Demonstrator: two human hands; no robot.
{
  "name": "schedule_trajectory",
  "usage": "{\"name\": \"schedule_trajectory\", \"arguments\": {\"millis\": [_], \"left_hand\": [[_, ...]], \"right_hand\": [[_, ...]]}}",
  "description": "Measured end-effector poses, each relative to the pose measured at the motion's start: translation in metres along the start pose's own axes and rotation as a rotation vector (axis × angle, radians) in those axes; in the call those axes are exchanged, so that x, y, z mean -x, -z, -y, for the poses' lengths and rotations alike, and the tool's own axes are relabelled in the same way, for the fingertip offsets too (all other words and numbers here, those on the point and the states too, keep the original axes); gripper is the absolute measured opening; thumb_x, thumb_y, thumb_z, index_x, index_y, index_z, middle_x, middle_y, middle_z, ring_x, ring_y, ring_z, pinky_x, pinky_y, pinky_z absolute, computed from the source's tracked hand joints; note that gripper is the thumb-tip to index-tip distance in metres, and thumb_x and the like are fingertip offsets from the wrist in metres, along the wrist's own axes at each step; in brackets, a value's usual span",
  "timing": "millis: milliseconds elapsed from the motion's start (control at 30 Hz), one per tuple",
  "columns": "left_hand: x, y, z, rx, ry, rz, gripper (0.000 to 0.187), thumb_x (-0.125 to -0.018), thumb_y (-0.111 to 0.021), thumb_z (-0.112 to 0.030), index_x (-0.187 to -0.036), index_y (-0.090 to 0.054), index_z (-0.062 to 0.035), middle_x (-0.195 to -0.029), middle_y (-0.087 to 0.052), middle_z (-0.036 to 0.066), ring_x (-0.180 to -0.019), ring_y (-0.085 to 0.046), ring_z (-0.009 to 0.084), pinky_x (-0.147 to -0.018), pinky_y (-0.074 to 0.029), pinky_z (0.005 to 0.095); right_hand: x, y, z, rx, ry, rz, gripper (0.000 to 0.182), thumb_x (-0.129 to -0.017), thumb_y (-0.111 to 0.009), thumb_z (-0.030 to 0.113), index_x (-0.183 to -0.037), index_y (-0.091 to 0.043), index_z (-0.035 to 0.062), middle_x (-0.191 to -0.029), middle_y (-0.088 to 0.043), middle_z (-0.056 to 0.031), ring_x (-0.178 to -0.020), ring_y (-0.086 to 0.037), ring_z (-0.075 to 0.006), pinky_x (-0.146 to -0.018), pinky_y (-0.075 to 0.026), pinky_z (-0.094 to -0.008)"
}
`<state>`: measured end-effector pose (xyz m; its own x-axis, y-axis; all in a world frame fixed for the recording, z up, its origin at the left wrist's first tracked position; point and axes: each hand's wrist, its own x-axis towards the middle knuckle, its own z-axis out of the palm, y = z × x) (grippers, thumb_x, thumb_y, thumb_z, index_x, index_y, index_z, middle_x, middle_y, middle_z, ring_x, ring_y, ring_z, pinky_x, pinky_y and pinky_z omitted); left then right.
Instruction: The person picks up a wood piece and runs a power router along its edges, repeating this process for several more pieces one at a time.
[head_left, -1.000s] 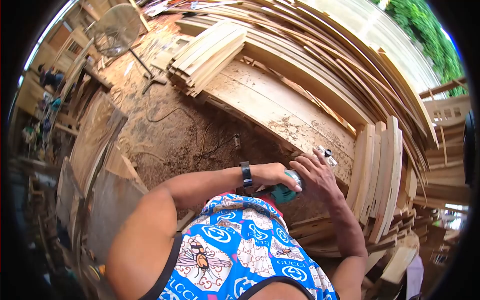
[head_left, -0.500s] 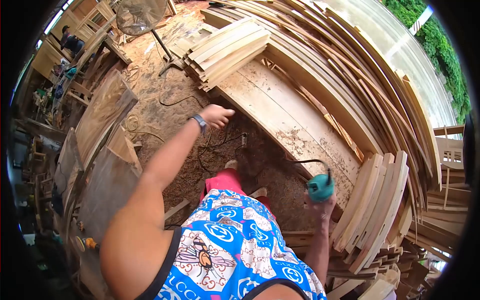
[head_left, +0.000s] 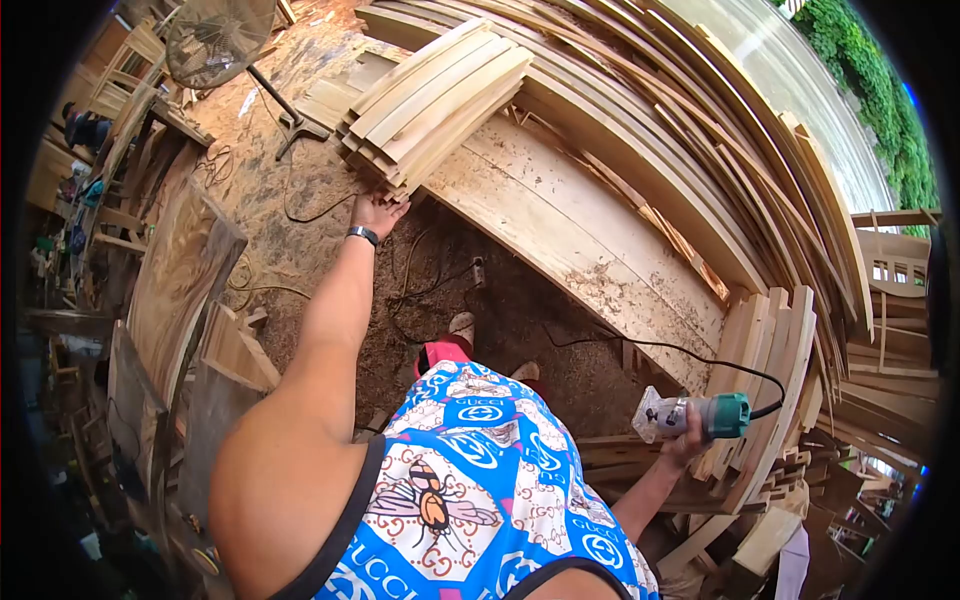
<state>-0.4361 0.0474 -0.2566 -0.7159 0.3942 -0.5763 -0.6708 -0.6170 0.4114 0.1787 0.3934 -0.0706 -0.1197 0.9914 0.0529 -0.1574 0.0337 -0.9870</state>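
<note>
My right hand (head_left: 688,438) is wrapped round a trim router (head_left: 718,415) with a teal cap and a clear base. The router lies on its side in the air, its base toward the left, beside a stack of curved wooden pieces (head_left: 768,365). A black cord (head_left: 690,350) runs from its cap back toward the bench. My left hand (head_left: 378,213), with a watch on the wrist, reaches out to the near ends of a pile of pale wooden slats (head_left: 435,100). Its fingers look apart at the slat ends; their tips are partly hidden.
A low wooden bench (head_left: 570,225) strewn with shavings spans the middle. Long boards (head_left: 640,110) are stacked behind it. A standing fan (head_left: 215,40) is at the upper left, large planks (head_left: 180,260) lean at left, and a person (head_left: 85,128) is farther back. Cords lie on the dusty floor.
My left hand has moved forward and left to the slat pile. My right hand has swung the router right, tipping it from cap-up onto its side.
</note>
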Motion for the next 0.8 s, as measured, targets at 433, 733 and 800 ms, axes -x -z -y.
{"name": "schedule_trajectory", "arguments": {"millis": [433,733,800], "left_hand": [[0.005,0.027,0.057,-0.055,-0.018,0.139,0.027,-0.086,-0.061,-0.017,-0.108,-0.060,-0.0009,-0.127,-0.059,0.019,-0.123,-0.053,0.0393,-0.109,-0.047,0.0527],[0.026,0.012,0.081,-0.118,0.000,0.187,0.028,-0.083,-0.062,-0.010,-0.108,-0.065,0.0031,-0.117,-0.065,0.019,-0.117,-0.059,0.0376,-0.104,-0.051,0.0478],[0.029,0.011,0.094,-0.121,0.018,0.202,0.027,-0.083,-0.062,-0.009,-0.107,-0.065,0.0033,-0.116,-0.066,0.019,-0.115,-0.060,0.0369,-0.104,-0.052,0.0464]], "right_hand": [[0.018,-0.037,0.010,-0.018,-0.081,-0.071,0.046,-0.075,-0.072,-0.006,-0.119,-0.061,-0.0035,-0.107,-0.065,-0.0119,-0.095,-0.066,-0.0261,-0.086,-0.056,-0.0415],[0.002,-0.027,-0.001,-0.026,-0.071,0.000,0.049,-0.076,-0.073,-0.001,-0.123,-0.060,-0.0020,-0.106,-0.064,-0.0103,-0.094,-0.066,-0.0240,-0.085,-0.056,-0.0388],[0.002,-0.019,-0.004,-0.031,-0.078,0.009,0.051,-0.077,-0.073,0.000,-0.126,-0.059,-0.0001,-0.108,-0.064,-0.0098,-0.095,-0.066,-0.0234,-0.086,-0.056,-0.0379]]}}
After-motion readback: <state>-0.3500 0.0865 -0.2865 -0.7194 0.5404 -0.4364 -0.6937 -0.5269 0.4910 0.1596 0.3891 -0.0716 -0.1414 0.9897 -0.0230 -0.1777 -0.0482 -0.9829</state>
